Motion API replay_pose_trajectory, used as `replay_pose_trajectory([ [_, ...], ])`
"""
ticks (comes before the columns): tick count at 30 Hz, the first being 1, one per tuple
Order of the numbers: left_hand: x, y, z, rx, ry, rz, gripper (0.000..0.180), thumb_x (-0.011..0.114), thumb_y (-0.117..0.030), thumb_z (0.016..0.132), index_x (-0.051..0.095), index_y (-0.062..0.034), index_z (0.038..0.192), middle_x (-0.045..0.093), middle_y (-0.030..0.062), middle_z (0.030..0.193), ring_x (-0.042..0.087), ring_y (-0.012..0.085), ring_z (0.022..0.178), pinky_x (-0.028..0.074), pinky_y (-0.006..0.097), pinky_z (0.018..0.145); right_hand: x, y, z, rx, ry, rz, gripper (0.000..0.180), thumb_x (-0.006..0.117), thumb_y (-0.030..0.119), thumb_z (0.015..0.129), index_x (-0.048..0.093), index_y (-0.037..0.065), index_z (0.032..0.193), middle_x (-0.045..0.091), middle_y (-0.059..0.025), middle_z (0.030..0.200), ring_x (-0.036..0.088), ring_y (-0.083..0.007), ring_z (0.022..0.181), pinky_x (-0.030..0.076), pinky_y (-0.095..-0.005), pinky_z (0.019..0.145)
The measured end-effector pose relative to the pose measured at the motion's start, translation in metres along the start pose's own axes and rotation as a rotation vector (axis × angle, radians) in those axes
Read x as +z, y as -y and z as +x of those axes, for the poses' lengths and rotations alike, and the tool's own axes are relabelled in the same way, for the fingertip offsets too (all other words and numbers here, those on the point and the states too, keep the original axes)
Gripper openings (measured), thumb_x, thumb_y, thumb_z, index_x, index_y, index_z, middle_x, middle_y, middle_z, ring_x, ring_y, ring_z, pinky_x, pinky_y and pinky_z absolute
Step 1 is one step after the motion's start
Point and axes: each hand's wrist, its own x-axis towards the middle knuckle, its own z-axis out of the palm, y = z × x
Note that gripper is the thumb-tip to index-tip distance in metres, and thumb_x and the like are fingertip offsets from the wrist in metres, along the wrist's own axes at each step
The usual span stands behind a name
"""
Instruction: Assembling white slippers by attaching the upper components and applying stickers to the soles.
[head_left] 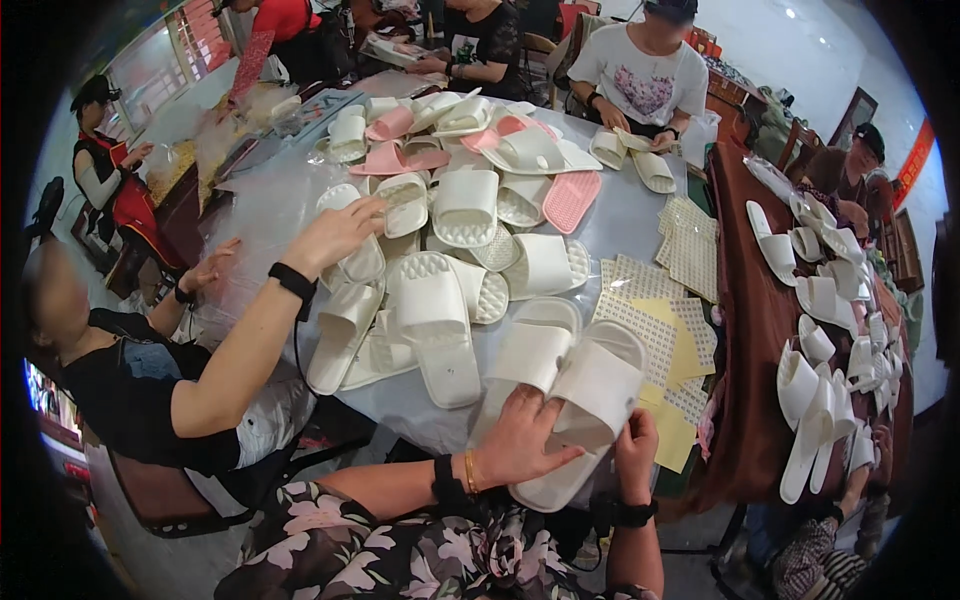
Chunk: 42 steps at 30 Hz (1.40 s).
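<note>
A pair of white slippers (612, 372) lies side by side at the table's near edge, toes pointing away from me. My left hand (518, 438) grips the left slipper (532, 352) at the strap opening. Its fingertips are partly hidden there, and its thumb stretches across to the right slipper. The outer edge of that right slipper is pinched in my right hand (636, 452), near the strap. Just beyond is a heap of white slippers (466, 208), with a few pink slippers (572, 202) among them.
Sticker sheets (690, 262) and yellow backing paper (677, 438) lie right of the pair. A co-worker's hand (340, 235) reaches into the heap from the left. More white slippers (822, 300) cover a brown-clothed table (735, 400) at right. Several people work around the tables.
</note>
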Motion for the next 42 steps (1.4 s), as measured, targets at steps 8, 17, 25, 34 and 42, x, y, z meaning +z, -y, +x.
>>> replay_pose_trajectory([
  [8,-0.050,-0.012,0.030,0.075,-0.025,-0.342,0.074,0.072,-0.046,0.083,0.049,0.0103,0.126,0.051,0.0251,0.107,0.050,0.0412,0.101,0.042,0.047,0.091,0.011,0.017,-0.001,0.065,-0.060,0.379,0.022,0.068,0.008,0.086,0.063,-0.002,0.105,0.069,-0.0081,0.096,0.063,-0.0162,0.086,0.050,-0.0302,0.078],
  [17,-0.157,0.070,0.141,-0.021,-0.283,0.053,0.067,0.073,-0.049,0.081,0.060,0.0060,0.116,0.056,0.0209,0.090,0.055,0.0309,0.077,0.046,0.041,0.071,0.009,0.022,-0.001,0.084,0.030,0.130,0.005,0.058,0.004,0.095,0.060,-0.001,0.095,0.060,0.0000,0.082,0.053,-0.0070,0.074,0.044,-0.0219,0.067],
  [25,-0.171,0.146,0.174,-0.053,-0.233,0.385,0.051,0.069,-0.036,0.081,0.064,-0.0034,0.120,0.063,0.0240,0.114,0.059,0.0414,0.107,0.048,0.046,0.095,0.000,0.006,-0.005,0.077,-0.013,0.069,0.008,0.060,0.008,0.093,0.061,0.000,0.095,0.061,-0.0010,0.082,0.054,-0.0087,0.073,0.045,-0.0241,0.065],
  [34,-0.060,0.052,-0.007,-0.050,0.223,0.503,0.070,0.073,-0.042,0.080,0.052,-0.0094,0.138,0.029,0.0244,0.154,0.019,0.0473,0.144,0.015,0.064,0.113,-0.004,0.033,0.000,0.148,0.019,0.211,0.011,0.059,0.011,0.096,0.061,0.001,0.099,0.060,0.0001,0.081,0.056,-0.0067,0.066,0.047,-0.0224,0.058],
  [42,-0.049,0.099,-0.042,-0.035,0.213,0.541,0.062,0.071,-0.044,0.078,0.060,-0.0089,0.129,0.029,0.0216,0.155,0.019,0.0466,0.145,0.009,0.068,0.113,-0.017,0.054,0.031,-0.148,-0.014,-0.317,0.025,0.065,0.010,0.088,0.060,-0.001,0.110,0.060,-0.0136,0.119,0.060,-0.0296,0.103,0.051,-0.0330,0.082],
])
